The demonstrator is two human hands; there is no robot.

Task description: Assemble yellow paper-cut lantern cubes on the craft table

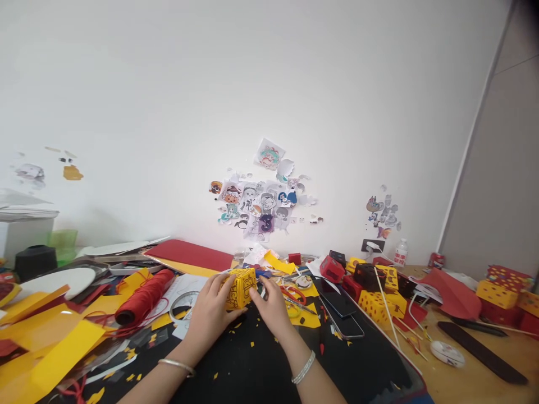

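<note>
A yellow box (pixel 243 287) with dark cut patterns on its faces stands over the black mat (pixel 244 370), between my two hands. My left hand (pixel 213 303) wraps round its left side, fingers over the top edge and thumb low at the front. On the right side, my right hand (pixel 269 303) touches the box with its thumb at the front face, its fingers curled behind. The box's back and underside are hidden. Small yellow paper scraps lie on the mat around it.
A red thread spool (pixel 145 297) and yellow paper sheets (pixel 67 353) lie left. Right are a phone (pixel 337 297), yellow and red boxes (pixel 374 306), thin sticks, a white mouse (pixel 447 354) and a bottle (pixel 401 252). Orange-handled scissors (pixel 293 295) lie just beyond my right hand.
</note>
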